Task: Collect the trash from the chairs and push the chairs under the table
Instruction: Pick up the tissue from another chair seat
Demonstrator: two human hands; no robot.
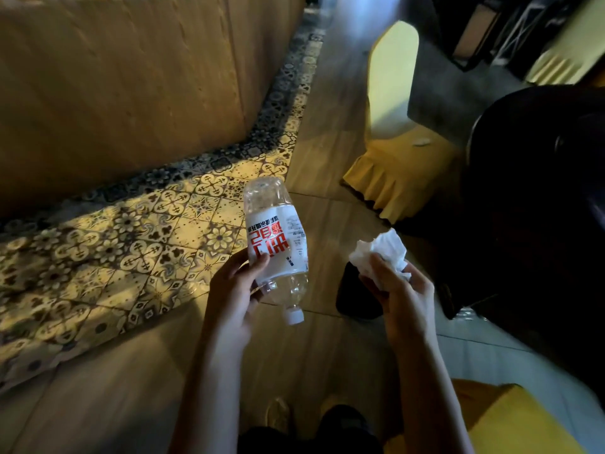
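Both hands full: left hand (234, 286) grips plastic bottle (276, 237), cap toward 6 o'clock, right hand (397, 290) clutches crumpled tissue (381, 253); remaining scrap (422, 141) on yellow-covered chair (402, 165) at 1 o'clock, nearer right hand.

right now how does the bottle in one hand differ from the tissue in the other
The bottle is clear rigid plastic with a printed red-and-white label and a white cap; the tissue is plain white, soft and crumpled. The bottle is larger and sticks far out of the left hand, cap toward the person; the tissue is bunched in the right hand. Both are held above the floor.
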